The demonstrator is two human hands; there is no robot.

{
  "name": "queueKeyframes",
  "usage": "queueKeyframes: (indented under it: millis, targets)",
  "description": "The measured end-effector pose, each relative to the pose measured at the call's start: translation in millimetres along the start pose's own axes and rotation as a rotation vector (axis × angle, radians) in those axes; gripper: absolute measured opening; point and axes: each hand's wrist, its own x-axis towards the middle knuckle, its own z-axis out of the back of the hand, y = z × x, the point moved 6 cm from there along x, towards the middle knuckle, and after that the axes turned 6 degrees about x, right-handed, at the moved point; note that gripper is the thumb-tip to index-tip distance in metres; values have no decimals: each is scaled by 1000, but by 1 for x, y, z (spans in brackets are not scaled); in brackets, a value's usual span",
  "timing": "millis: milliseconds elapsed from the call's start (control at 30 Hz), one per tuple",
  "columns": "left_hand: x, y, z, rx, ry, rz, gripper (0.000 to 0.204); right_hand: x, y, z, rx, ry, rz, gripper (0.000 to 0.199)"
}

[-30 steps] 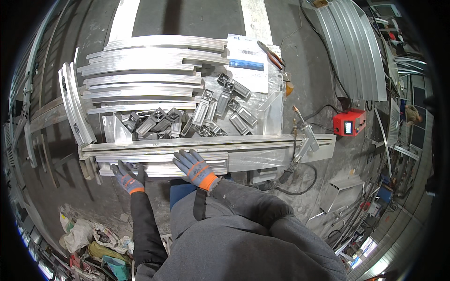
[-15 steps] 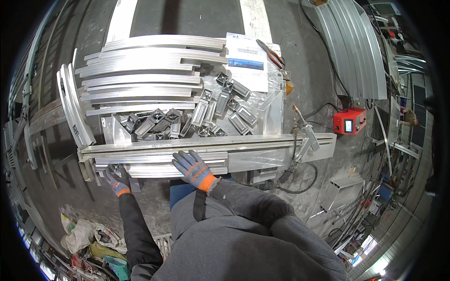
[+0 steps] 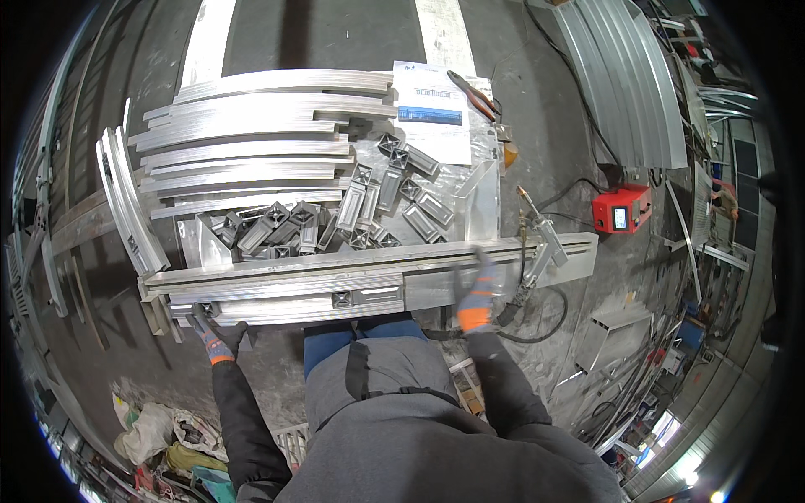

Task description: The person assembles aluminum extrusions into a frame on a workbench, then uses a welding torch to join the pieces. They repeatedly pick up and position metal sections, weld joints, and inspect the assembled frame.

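Observation:
Near the front edge of the bench, a silver aluminium profile (image 3: 277, 307) lies against a long grooved metal bar (image 3: 335, 264). Set in the profile's channel is a grey block insert (image 3: 369, 297) with a cross-shaped end. A second such insert (image 3: 206, 309) shows at the left end, where the fingertips of my left hand (image 3: 216, 337) touch it; that hand's thumb stands apart. My right hand (image 3: 475, 295), in the same grey and orange glove, is smeared by motion over the bar's right part. Its fingers look stretched, and I see nothing in them.
Several grey inserts (image 3: 388, 189) lie piled behind the bar, beside stacked aluminium profiles (image 3: 243, 113). Pliers (image 3: 472, 95) lie on a printed sheet (image 3: 432, 138). A metal clamp-like tool (image 3: 547, 251) with a hose crosses the bar's right end, near a red box (image 3: 620, 208) with a screen.
My right hand has lifted off the profile and moved right, uncovering the insert in its channel. My left hand stays at the left end, its thumb now farther out. The view has shifted slightly.

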Motion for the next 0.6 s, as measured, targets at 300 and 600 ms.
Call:
queueKeyframes:
  millis: [300, 600]
  targets:
    - [-1, 1, 2, 115, -59, -50, 139, 4, -182, 137, 14, -226, -611, 55]
    - [3, 9, -4, 93, -26, -18, 143, 9, -194, 117, 365, -44, -617, 31]
